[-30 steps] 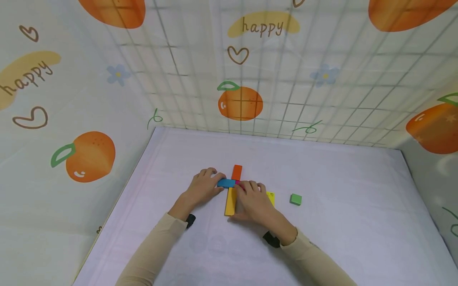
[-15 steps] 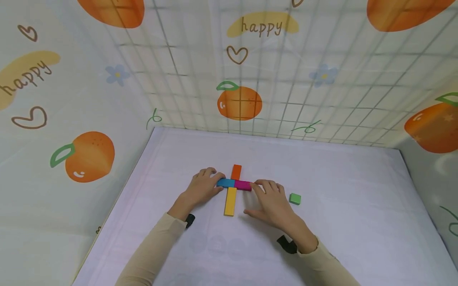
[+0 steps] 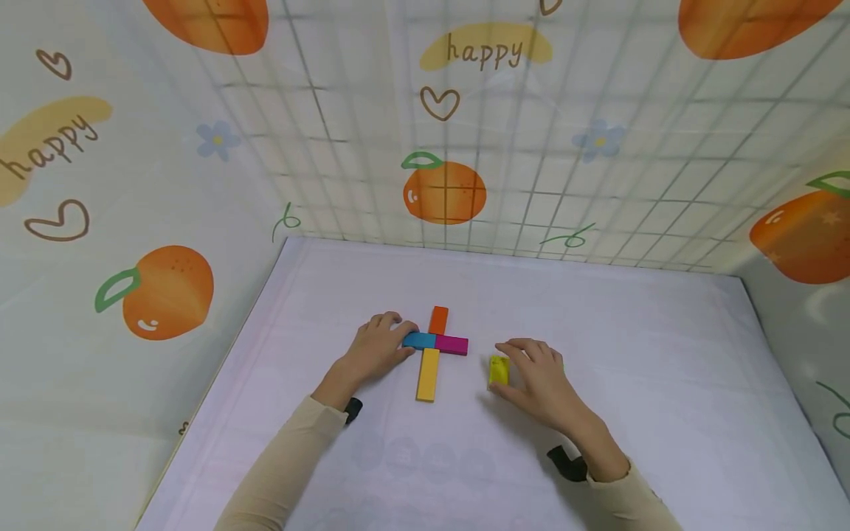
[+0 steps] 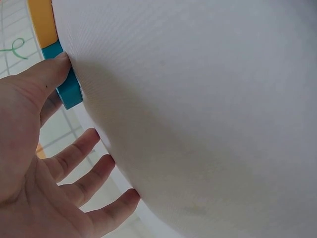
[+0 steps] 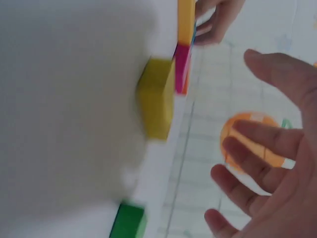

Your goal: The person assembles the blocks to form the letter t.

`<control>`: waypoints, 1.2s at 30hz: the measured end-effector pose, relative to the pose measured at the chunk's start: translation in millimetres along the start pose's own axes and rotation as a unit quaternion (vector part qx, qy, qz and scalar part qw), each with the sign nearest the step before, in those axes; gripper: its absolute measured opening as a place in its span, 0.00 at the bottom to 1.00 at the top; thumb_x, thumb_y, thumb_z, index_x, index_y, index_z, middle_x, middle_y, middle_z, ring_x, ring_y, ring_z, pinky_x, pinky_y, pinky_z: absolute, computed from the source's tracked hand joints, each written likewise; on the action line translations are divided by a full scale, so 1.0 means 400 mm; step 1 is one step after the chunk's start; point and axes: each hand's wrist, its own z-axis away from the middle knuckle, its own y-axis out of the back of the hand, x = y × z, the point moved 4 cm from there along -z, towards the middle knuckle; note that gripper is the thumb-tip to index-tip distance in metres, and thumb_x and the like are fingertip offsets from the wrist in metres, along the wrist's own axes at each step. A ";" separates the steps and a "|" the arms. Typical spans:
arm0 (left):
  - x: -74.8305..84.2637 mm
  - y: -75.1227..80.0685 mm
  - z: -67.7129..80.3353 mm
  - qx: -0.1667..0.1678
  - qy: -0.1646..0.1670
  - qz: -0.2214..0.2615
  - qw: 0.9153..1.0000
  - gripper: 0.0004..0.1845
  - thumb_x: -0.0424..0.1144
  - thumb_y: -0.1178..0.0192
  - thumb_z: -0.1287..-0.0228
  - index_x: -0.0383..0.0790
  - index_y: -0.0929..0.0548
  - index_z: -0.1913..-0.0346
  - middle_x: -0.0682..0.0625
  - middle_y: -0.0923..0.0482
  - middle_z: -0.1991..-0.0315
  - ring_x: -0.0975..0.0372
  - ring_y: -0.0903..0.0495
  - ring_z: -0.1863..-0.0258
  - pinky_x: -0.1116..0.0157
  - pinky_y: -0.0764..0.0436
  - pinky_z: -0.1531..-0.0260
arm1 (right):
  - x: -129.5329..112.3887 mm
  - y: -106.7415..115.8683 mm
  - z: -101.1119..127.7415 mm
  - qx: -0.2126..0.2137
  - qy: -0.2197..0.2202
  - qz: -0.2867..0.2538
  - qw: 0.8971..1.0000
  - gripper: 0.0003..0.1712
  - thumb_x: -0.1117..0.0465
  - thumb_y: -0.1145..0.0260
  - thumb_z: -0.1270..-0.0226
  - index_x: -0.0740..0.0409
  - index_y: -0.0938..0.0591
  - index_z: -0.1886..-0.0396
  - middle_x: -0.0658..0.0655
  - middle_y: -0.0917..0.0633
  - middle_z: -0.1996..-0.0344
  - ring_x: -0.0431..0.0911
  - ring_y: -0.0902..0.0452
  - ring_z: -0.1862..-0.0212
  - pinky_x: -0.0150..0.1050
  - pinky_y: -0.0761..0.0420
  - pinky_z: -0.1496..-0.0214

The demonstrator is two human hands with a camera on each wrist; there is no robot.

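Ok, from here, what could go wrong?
Left hand pinches blue, which abuts magenta: a tug might open that seam.

Right hand hovers by yellow without gripping it; a crooked reach might knock it toward magenta.

Green shows only in the right wrist view, not the head view, so the hand could brush it unnoticed from above.

Pale walls (image 3: 352, 96) with printed oranges (image 3: 446, 193)
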 end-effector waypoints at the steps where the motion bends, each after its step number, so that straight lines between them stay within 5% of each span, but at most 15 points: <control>1: -0.001 -0.001 -0.001 0.000 -0.001 0.000 1.000 0.25 0.56 0.41 0.41 0.60 0.30 0.40 0.46 0.37 0.41 0.51 0.40 0.42 0.47 0.33 0.47 | 0.013 0.006 0.005 0.004 0.000 -0.017 1.000 0.35 0.46 0.29 0.49 0.50 0.27 0.42 0.52 0.29 0.47 0.51 0.38 0.44 0.57 0.42 0.48; 9: -0.004 -0.006 -0.003 -0.002 -0.001 -0.007 1.000 0.25 0.57 0.42 0.41 0.61 0.30 0.40 0.47 0.38 0.41 0.51 0.40 0.42 0.48 0.33 0.46 | 0.123 0.043 0.041 0.003 0.000 -0.103 0.995 0.33 0.58 0.26 0.50 0.46 0.26 0.42 0.51 0.28 0.48 0.49 0.36 0.47 0.50 0.40 0.53; 17: -0.002 -0.005 -0.001 -0.009 0.004 -0.007 1.000 0.26 0.57 0.43 0.41 0.61 0.30 0.40 0.48 0.38 0.40 0.51 0.40 0.41 0.49 0.33 0.46 | 0.195 0.064 0.059 -0.067 0.002 -0.150 0.986 0.32 0.61 0.27 0.49 0.50 0.25 0.42 0.51 0.30 0.45 0.51 0.39 0.43 0.54 0.37 0.47; 29: -0.002 -0.005 -0.001 -0.004 0.004 -0.010 1.000 0.25 0.58 0.42 0.41 0.62 0.30 0.40 0.48 0.38 0.40 0.52 0.40 0.42 0.49 0.33 0.46 | 0.247 0.069 0.059 -0.147 -0.008 -0.159 0.976 0.35 0.71 0.30 0.50 0.48 0.26 0.40 0.50 0.29 0.45 0.51 0.39 0.43 0.55 0.37 0.46; 36: -0.002 -0.004 -0.001 -0.008 0.010 -0.006 1.000 0.25 0.57 0.42 0.41 0.62 0.30 0.40 0.48 0.38 0.40 0.52 0.40 0.41 0.49 0.34 0.46 | 0.262 0.060 0.054 -0.152 -0.010 -0.140 0.978 0.33 0.71 0.31 0.50 0.49 0.24 0.42 0.51 0.28 0.47 0.51 0.38 0.44 0.54 0.36 0.47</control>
